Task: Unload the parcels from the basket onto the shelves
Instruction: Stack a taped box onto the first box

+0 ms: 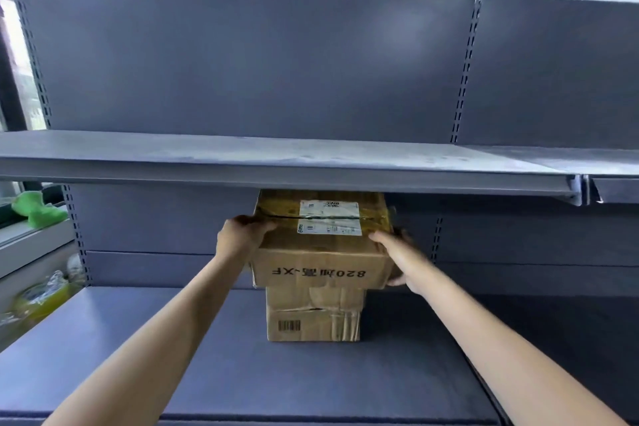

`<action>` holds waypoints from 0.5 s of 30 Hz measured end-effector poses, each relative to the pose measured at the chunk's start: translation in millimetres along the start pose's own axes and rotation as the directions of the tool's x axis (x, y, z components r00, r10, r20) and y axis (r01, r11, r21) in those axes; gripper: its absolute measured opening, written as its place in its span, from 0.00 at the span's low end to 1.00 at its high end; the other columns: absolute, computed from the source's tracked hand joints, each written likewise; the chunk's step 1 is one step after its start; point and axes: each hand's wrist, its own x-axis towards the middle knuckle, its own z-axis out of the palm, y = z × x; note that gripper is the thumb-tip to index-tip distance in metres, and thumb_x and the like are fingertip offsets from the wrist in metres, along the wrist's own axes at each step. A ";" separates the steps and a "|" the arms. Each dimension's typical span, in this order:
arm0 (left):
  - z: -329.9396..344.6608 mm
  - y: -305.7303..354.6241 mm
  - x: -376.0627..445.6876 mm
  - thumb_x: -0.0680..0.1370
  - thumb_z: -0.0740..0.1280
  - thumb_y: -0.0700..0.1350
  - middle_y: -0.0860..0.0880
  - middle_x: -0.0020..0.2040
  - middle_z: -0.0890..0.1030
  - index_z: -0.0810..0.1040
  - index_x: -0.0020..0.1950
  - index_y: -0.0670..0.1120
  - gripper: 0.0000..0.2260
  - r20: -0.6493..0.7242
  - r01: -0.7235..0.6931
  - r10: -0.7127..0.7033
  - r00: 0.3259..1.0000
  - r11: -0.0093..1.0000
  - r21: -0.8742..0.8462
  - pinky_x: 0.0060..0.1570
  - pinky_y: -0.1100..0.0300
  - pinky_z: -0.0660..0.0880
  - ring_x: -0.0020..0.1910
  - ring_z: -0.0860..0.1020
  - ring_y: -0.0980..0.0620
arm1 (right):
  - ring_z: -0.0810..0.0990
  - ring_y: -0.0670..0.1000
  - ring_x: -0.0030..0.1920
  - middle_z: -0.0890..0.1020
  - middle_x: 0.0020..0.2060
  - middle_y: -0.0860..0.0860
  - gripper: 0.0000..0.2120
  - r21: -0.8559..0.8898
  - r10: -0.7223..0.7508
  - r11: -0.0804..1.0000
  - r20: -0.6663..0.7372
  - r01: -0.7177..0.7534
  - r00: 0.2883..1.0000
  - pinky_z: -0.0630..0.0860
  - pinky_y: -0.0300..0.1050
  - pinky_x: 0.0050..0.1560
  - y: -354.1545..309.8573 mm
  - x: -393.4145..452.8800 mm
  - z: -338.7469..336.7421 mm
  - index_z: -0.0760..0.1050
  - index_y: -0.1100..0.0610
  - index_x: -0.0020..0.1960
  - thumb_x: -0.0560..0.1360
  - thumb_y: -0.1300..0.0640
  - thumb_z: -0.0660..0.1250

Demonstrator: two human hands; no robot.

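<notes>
Gripping the upper parcel [321,245] with left hand [242,232] and right hand [397,252] above grey shelf [138,339].

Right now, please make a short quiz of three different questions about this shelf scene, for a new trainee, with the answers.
1. True or false: the upper box stands directly on the lower shelf.
2. Multiple choice: where is the white shipping label? A) on the top of the upper box. B) on the front of the lower box. C) on the upper shelf.
3. Fill in: the left hand and the right hand hold the upper box at its two ____.

Key
1. False: it lies on the lower box.
2. A.
3. Sides: the left hand at the top left edge, the right hand along the right side.
</notes>
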 end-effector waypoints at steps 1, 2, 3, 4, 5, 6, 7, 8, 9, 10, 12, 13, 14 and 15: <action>4.2 -1.3 3.7 0.72 0.70 0.49 0.43 0.45 0.80 0.74 0.41 0.46 0.08 0.018 0.051 -0.050 0.999 0.998 -0.047 0.47 0.46 0.80 0.44 0.80 0.41 | 0.70 0.53 0.51 0.71 0.46 0.50 0.16 -0.004 0.013 1.000 0.010 -0.013 1.000 0.73 0.58 0.54 1.9 7.1 -0.7 0.62 0.49 0.56 0.74 0.47 0.64; 7.8 -3.2 5.8 0.73 0.68 0.49 0.42 0.46 0.81 0.74 0.40 0.47 0.07 0.038 0.095 -0.092 0.995 0.990 -0.103 0.47 0.46 0.79 0.43 0.80 0.42 | 0.70 0.53 0.53 0.71 0.48 0.50 0.16 -0.004 0.016 1.000 0.020 -0.016 1.000 0.73 0.59 0.56 4.0 13.3 -1.1 0.62 0.49 0.56 0.74 0.46 0.65; 11.0 -5.7 7.2 0.74 0.67 0.49 0.41 0.46 0.81 0.73 0.39 0.47 0.07 0.060 0.127 -0.118 0.991 0.979 -0.161 0.47 0.47 0.79 0.41 0.79 0.43 | 0.70 0.54 0.55 0.71 0.52 0.51 0.18 -0.002 0.014 1.000 0.028 -0.014 0.999 0.73 0.58 0.56 6.4 18.0 -1.7 0.62 0.48 0.57 0.73 0.46 0.65; 13.9 -8.5 7.8 0.75 0.66 0.49 0.42 0.45 0.81 0.73 0.40 0.47 0.07 0.085 0.145 -0.129 0.988 0.966 -0.215 0.47 0.47 0.79 0.39 0.78 0.44 | 0.70 0.55 0.57 0.71 0.56 0.52 0.20 -0.009 0.005 1.000 0.032 -0.005 0.999 0.73 0.57 0.55 9.5 22.2 -2.3 0.62 0.48 0.60 0.73 0.46 0.66; 15.9 -12.8 8.6 0.75 0.66 0.50 0.43 0.44 0.80 0.74 0.43 0.46 0.07 0.118 0.153 -0.126 0.985 0.955 -0.254 0.46 0.48 0.79 0.39 0.78 0.45 | 0.71 0.56 0.59 0.71 0.59 0.53 0.24 -0.029 -0.004 1.000 0.034 0.005 0.999 0.73 0.56 0.54 12.9 25.6 -2.7 0.62 0.49 0.62 0.72 0.47 0.68; 17.5 -18.0 8.2 0.75 0.67 0.50 0.44 0.43 0.80 0.75 0.47 0.45 0.09 0.159 0.153 -0.112 0.981 0.948 -0.279 0.43 0.50 0.78 0.40 0.78 0.46 | 0.72 0.56 0.59 0.72 0.61 0.53 0.25 -0.060 -0.016 0.998 0.041 0.018 0.999 0.74 0.55 0.53 16.8 28.2 -2.9 0.62 0.49 0.63 0.71 0.48 0.70; 18.7 -23.8 7.1 0.75 0.68 0.49 0.46 0.43 0.80 0.74 0.52 0.46 0.10 0.204 0.148 -0.090 0.975 0.945 -0.292 0.39 0.54 0.77 0.40 0.77 0.49 | 0.74 0.54 0.57 0.73 0.61 0.53 0.25 -0.079 -0.032 0.996 0.044 0.035 0.999 0.74 0.54 0.51 20.7 30.6 -2.2 0.64 0.49 0.61 0.70 0.50 0.71; 20.0 -30.2 5.8 0.74 0.70 0.48 0.47 0.44 0.80 0.73 0.55 0.47 0.13 0.245 0.140 -0.067 0.967 0.946 -0.294 0.36 0.56 0.75 0.41 0.77 0.52 | 0.75 0.53 0.54 0.75 0.60 0.53 0.24 -0.087 -0.052 0.995 0.039 0.055 0.998 0.75 0.52 0.49 25.0 33.2 -1.3 0.65 0.49 0.60 0.69 0.53 0.73; 21.6 -36.3 5.4 0.72 0.72 0.45 0.48 0.46 0.80 0.71 0.57 0.49 0.16 0.272 0.131 -0.050 0.961 0.949 -0.287 0.35 0.56 0.75 0.42 0.77 0.53 | 0.76 0.52 0.52 0.76 0.60 0.53 0.26 -0.094 -0.079 0.992 0.023 0.081 0.997 0.76 0.51 0.48 29.5 36.3 0.2 0.65 0.49 0.60 0.68 0.55 0.74; 23.9 -41.6 5.8 0.71 0.73 0.43 0.49 0.48 0.80 0.71 0.58 0.51 0.19 0.282 0.118 -0.037 0.959 0.954 -0.276 0.36 0.55 0.76 0.43 0.77 0.53 | 0.76 0.53 0.54 0.75 0.62 0.54 0.28 -0.115 -0.108 0.988 -0.007 0.107 0.994 0.76 0.50 0.50 33.4 39.4 2.1 0.65 0.50 0.62 0.67 0.57 0.75; 30.0 -48.5 7.9 0.69 0.74 0.39 0.47 0.51 0.80 0.70 0.59 0.52 0.22 0.253 0.076 -0.010 0.967 0.964 -0.253 0.42 0.48 0.79 0.47 0.79 0.49 | 0.73 0.56 0.61 0.71 0.66 0.54 0.35 -0.191 -0.147 0.973 -0.078 0.130 0.986 0.72 0.45 0.53 37.3 45.2 5.8 0.62 0.54 0.69 0.67 0.57 0.75; 32.7 -49.8 9.6 0.69 0.74 0.38 0.46 0.53 0.80 0.71 0.60 0.51 0.23 0.230 0.057 0.002 0.973 0.966 -0.251 0.48 0.44 0.79 0.50 0.80 0.46 | 0.72 0.56 0.63 0.70 0.66 0.55 0.36 -0.212 -0.162 0.967 -0.099 0.139 0.982 0.69 0.43 0.52 38.2 48.5 7.4 0.61 0.56 0.70 0.68 0.57 0.75; 35.2 -50.1 10.5 0.69 0.74 0.38 0.45 0.54 0.80 0.71 0.61 0.51 0.23 0.213 0.047 0.009 0.977 0.966 -0.256 0.52 0.41 0.78 0.52 0.79 0.44 | 0.72 0.55 0.63 0.70 0.66 0.55 0.35 -0.221 -0.175 0.964 -0.107 0.148 0.979 0.68 0.42 0.51 39.3 52.0 9.1 0.62 0.57 0.70 0.68 0.56 0.75; 36.4 -50.7 12.0 0.69 0.74 0.38 0.44 0.54 0.80 0.71 0.61 0.50 0.24 0.203 0.044 0.011 0.979 0.963 -0.264 0.54 0.40 0.77 0.54 0.79 0.42 | 0.72 0.55 0.62 0.71 0.66 0.55 0.35 -0.224 -0.182 0.962 -0.107 0.155 0.977 0.68 0.42 0.50 40.1 55.3 10.3 0.62 0.57 0.70 0.68 0.56 0.74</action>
